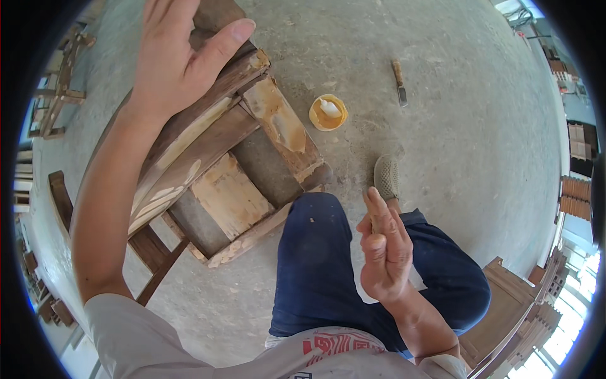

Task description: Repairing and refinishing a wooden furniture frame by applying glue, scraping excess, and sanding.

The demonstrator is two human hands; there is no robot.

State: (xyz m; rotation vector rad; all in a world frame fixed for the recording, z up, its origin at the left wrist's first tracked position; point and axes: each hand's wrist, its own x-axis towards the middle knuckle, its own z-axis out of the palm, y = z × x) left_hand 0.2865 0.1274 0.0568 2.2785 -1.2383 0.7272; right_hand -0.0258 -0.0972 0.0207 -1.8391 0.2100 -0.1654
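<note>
The right grip [386, 252], to the right of the brown, patchy wooden furniture frame [230, 186], has its fingers close together, partly straightened; I cannot tell whether it holds anything. A knee in dark blue trousers [315, 252] hides the frame's near right corner. The left grip [165, 66], thumb spread wide, nothing visible in it, blocks the frame's upper left part. Right of the frame are a beige perforated shoe [386, 178], a round yellow bowl [344, 115] containing a white lump, and, farther, a wooden-handled metal blade [399, 82].
</note>
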